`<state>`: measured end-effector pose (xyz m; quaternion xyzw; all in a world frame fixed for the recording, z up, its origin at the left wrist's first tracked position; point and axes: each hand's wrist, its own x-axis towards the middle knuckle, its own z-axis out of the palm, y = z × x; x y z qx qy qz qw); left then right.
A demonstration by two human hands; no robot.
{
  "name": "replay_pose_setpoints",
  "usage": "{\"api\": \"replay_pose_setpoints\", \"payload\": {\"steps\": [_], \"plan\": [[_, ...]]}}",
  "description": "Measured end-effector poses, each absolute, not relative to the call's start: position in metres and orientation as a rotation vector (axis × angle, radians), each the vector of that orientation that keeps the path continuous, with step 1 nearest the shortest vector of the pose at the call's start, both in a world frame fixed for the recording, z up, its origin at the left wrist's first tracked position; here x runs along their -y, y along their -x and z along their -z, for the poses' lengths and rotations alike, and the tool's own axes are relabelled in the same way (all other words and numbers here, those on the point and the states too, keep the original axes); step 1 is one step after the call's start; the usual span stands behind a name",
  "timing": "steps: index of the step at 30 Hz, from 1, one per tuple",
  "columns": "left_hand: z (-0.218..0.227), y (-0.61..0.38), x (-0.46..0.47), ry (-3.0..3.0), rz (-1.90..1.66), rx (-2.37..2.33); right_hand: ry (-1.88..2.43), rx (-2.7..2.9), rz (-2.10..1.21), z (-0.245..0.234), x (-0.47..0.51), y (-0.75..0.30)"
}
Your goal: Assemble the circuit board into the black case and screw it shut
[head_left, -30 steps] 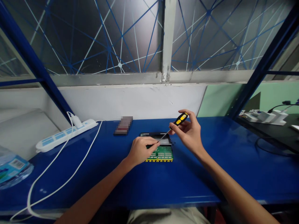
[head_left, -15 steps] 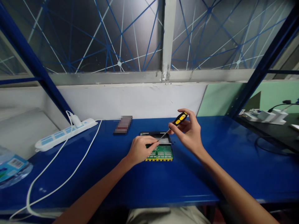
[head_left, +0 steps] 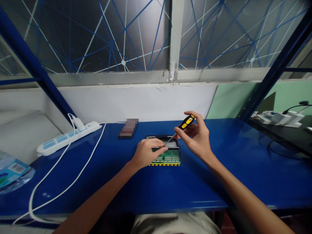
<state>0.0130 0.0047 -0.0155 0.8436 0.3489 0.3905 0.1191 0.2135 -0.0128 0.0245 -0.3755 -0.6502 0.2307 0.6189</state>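
A small device with a green circuit board [head_left: 168, 157] in a black case lies on the blue table [head_left: 170, 188]. My right hand [head_left: 197, 138] grips a screwdriver [head_left: 184, 125] with a yellow and black handle, its thin shaft slanting down to the left toward the board. My left hand [head_left: 146, 152] rests on the board's left part, fingers pinched together around the screwdriver's tip. What sits under the tip is hidden by my fingers.
A white power strip [head_left: 65, 138] with a plugged charger and a long white cable [head_left: 56, 191] lies at the left. A small dark object [head_left: 128, 128] sits behind the board. A plastic-wrapped item [head_left: 12, 175] is at the far left. Chargers [head_left: 280, 117] stand at the right.
The view has shifted slightly; both hands stay on the board and screwdriver in nearly the same pose.
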Motion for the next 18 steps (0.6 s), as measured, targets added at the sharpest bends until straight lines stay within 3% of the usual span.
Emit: {"api": "replay_pose_setpoints", "payload": {"steps": [9, 18], "plan": [[-0.016, -0.001, -0.004, -2.238, -1.031, -0.884, 0.912, 1.77, -0.445, -0.034, 0.003, -0.2], [-0.014, 0.016, -0.016, -2.255, -1.003, -1.081, 0.812, 2.045, -0.342, -0.039, -0.018, -0.165]]}}
